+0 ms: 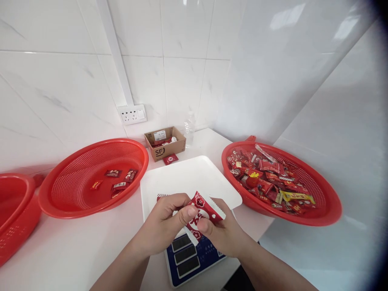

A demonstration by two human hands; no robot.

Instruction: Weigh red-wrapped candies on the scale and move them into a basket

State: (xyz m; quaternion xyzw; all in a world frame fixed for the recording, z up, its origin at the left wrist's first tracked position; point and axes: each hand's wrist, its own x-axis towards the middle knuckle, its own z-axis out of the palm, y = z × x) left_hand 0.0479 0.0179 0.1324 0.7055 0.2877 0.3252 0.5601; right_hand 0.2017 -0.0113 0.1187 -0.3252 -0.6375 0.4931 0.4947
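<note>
Between both hands is a red and white snack packet (198,214) with flower prints and crimped ends. My left hand (165,220) pinches one side of it, thumb on top. My right hand (222,230) grips the other side, its thumb also across the front. The packet is held above a digital scale, whose white weighing pan (182,173) lies behind my hands and whose blue display panel (194,258) shows below them. Part of another red packet (160,197) peeks out on the pan behind my left hand.
A red basket (329,206) heaped with wrapped snacks stands right. On the left, another red basket (60,194) holds several packets, beside a third basket (18,226). Behind the scale are a cardboard box (169,151), a red packet (170,159) and a clear bottle (189,129).
</note>
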